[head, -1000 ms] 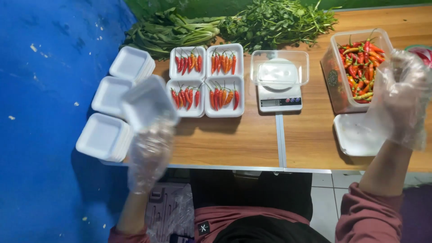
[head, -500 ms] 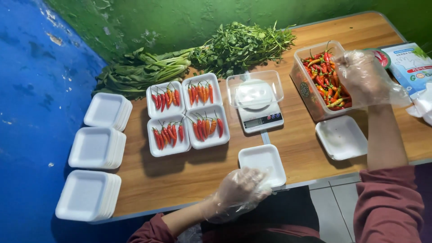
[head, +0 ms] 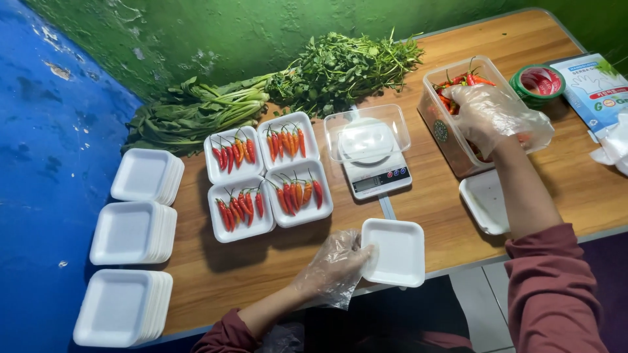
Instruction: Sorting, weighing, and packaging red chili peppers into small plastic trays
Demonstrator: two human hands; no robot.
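Left hand: my gloved left hand (head: 333, 265) pinches the left rim of an empty white foam tray (head: 393, 252), fingers pressed together on it.
Foam tray: lies flat at the near edge of the tabletop (head: 248, 274), just in front of the scale.
Right hand: my gloved right hand (head: 490, 114) is down inside the clear plastic tub of chillies (head: 437, 108); I cannot tell whether that grip is closed on any chillies.
Tub: stands toward the right end of the tabletop, with an empty foam tray (head: 484, 199) just in front of it.
Scale: small digital kitchen scale (head: 376, 171) at mid-tabletop, a clear plastic container (head: 366, 134) resting on its platform.
Filled trays: four foam trays of red and orange chillies (head: 268, 173), touching in a square, left of the scale.
Tray stacks: three stacks of empty foam trays (head: 134, 232) along the left edge.
Greens: leafy bunches (head: 281, 88) along the far edge.
Far right corner: a green tape roll (head: 538, 82) and a glove box (head: 595, 85).
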